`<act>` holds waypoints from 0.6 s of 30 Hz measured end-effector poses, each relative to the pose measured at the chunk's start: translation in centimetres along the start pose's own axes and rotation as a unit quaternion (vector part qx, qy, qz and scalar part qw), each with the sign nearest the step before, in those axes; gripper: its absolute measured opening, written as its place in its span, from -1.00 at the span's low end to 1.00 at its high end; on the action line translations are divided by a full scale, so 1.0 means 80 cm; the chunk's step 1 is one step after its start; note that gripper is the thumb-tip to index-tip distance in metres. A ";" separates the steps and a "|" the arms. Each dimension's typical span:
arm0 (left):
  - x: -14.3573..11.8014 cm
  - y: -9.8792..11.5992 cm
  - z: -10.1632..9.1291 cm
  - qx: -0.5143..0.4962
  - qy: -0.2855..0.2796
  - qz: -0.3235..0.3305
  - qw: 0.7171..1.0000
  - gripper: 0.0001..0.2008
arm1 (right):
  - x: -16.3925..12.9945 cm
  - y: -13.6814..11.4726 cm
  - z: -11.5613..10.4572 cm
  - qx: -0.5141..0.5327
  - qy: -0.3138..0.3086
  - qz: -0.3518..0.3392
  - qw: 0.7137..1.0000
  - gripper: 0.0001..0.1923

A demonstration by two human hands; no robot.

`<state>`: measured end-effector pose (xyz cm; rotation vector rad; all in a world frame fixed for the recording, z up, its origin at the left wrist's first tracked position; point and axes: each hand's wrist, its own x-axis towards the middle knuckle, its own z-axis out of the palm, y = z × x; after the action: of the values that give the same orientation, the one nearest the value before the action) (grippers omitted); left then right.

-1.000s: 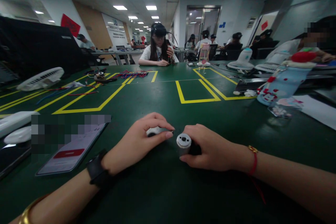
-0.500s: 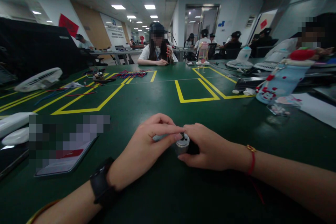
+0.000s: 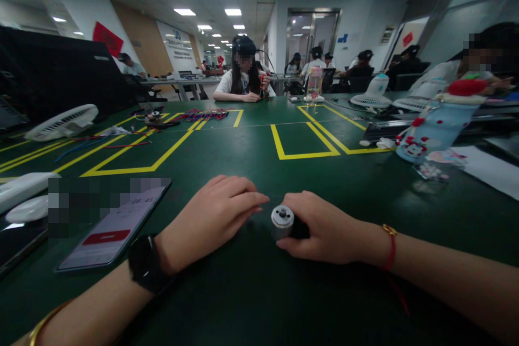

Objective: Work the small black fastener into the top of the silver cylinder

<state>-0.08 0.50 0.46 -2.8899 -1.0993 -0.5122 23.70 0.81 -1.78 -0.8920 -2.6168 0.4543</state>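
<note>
A small silver electric motor (image 3: 282, 221) stands on the green table, its round end face upward. That face shows a dark centre piece and small dark holes. My right hand (image 3: 324, 230) is wrapped round the motor from the right, thumb at its near side. To the left of the motor, a short gap away, is my left hand (image 3: 217, 221). Its fingers are stretched toward the motor, thumb and forefinger slightly apart, with nothing visible between them. The motor's lower right side is in shadow and behind my right hand.
A lit phone (image 3: 113, 230) lies left of my left wrist. Yellow tape outlines (image 3: 310, 157) and a pile of coloured wires (image 3: 205, 114) are farther back. At the right stands a blue bottle (image 3: 438, 119) near white paper (image 3: 490, 170). Another person (image 3: 243, 73) sits opposite.
My left hand has let go of the motor's top and drawn back to the left. My right hand stays around the motor. More of the phone's screen shows.
</note>
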 end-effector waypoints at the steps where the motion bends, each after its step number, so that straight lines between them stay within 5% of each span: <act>1: -0.001 -0.001 -0.001 0.027 -0.010 0.009 1.000 -0.73 | 0.000 0.000 0.000 0.001 -0.003 0.002 1.000 -0.75; 7: -0.002 -0.011 0.008 0.021 -0.076 -0.006 0.997 -0.76 | 0.000 0.000 0.000 0.005 -0.007 -0.002 1.000 -0.75; 18: -0.003 -0.022 0.023 -0.013 -0.066 -0.070 0.995 -0.74 | 0.001 -0.002 -0.002 -0.001 -0.014 0.011 1.000 -0.74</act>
<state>-0.84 1.84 -1.53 -2.9201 -1.3299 -0.3428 23.65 0.78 -1.58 -0.9226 -2.6353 0.4730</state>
